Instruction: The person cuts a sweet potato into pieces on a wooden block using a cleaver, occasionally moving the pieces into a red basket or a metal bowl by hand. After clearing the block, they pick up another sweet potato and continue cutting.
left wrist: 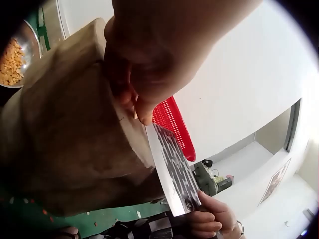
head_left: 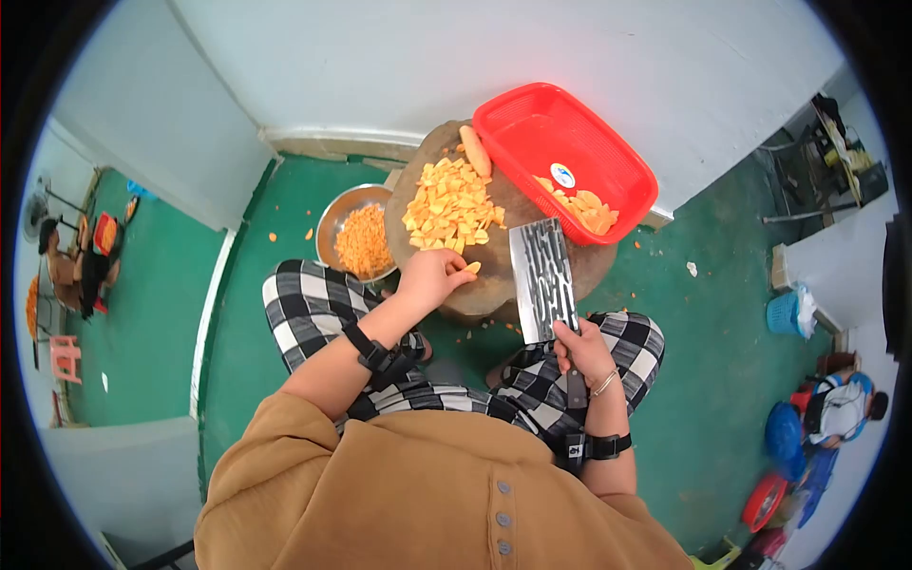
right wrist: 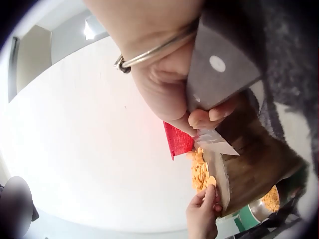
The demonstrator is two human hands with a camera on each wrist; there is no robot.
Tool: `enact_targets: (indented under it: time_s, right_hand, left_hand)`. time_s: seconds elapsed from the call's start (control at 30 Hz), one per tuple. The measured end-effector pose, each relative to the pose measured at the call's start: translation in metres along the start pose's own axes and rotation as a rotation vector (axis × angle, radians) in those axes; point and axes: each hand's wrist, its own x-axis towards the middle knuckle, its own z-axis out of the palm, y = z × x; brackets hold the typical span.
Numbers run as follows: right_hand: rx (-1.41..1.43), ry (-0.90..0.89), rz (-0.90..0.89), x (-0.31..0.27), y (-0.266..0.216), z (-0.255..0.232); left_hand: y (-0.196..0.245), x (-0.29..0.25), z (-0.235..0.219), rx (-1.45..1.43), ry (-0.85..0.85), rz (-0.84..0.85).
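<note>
Currently my right hand (head_left: 581, 350) grips the cleaver (head_left: 542, 278); my left hand (head_left: 432, 277) pinches a slice (head_left: 472, 268) beside the blade. Risk: nicked fingers.

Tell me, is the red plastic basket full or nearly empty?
Nearly empty. The red plastic basket holds only a small heap of orange slices in one corner; the rest of its mesh bottom shows bare.

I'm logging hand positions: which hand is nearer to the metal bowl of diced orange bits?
Left. The left hand pinches an orange slice at the chopping block's near edge, just beside the metal bowl. The right hand grips the cleaver, farther off.
</note>
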Motion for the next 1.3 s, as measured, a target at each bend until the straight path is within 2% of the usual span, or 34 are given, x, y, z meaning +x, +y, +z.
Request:
enact_targets:
  time_s: [0.07, 0.1, 0.17, 0.23, 0.3, 0.5, 0.57, 0.7, 0.93, 1.03, 1.1, 1.3]
  right_hand:
    - [0.005, 0.016, 0.011, -0.001, 0.000, 0.000]
    - [-0.016, 0.017, 0.023, -0.001, 0.001, 0.000]
    - [-0.035, 0.050, -0.025, -0.002, 0.003, 0.002]
    - [-0.073, 0.078, -0.024, -0.005, 0.001, 0.008]
    - [-0.238, 0.139, -0.069, -0.015, -0.002, 0.016]
    - [-0.485, 0.160, -0.145, -0.042, -0.013, 0.046]
    - [-0.834, 0.198, -0.363, -0.046, -0.021, 0.053]
    - [-1.127, 0.189, -0.491, -0.053, -0.043, 0.063]
    - [-1.232, 0.153, -0.471, -0.058, -0.044, 0.068]
    - [-1.262, 0.199, -0.438, -0.063, -0.042, 0.080]
    - [-1.392, 0.231, -0.435, -0.064, -0.036, 0.088]
    - [-1.341, 0.216, -0.377, -0.057, -0.031, 0.081]
  left_hand:
    - [0.000, -0.014, 0.004, 0.146, 0.068, 0.024]
    - [0.001, -0.019, 0.004, 0.126, 0.073, 0.012]
    - [0.001, -0.029, 0.003, 0.159, 0.185, 0.072]
    - [-0.015, -0.033, 0.003, 0.108, 0.170, 0.037]
    - [-0.031, -0.038, 0.004, 0.147, 0.294, 0.273]
    - [-0.021, -0.041, 0.007, 0.079, 0.248, 0.364]
    - [-0.020, -0.039, 0.010, 0.079, 0.200, 0.355]
    - [-0.020, -0.035, 0.009, 0.137, 0.187, 0.338]
    - [-0.019, -0.033, 0.009, 0.125, 0.173, 0.334]
    - [-0.016, -0.033, 0.008, 0.134, 0.151, 0.297]
    - [-0.013, -0.033, 0.006, 0.141, 0.135, 0.289]
    - [-0.017, -0.030, 0.012, 0.142, 0.142, 0.305]
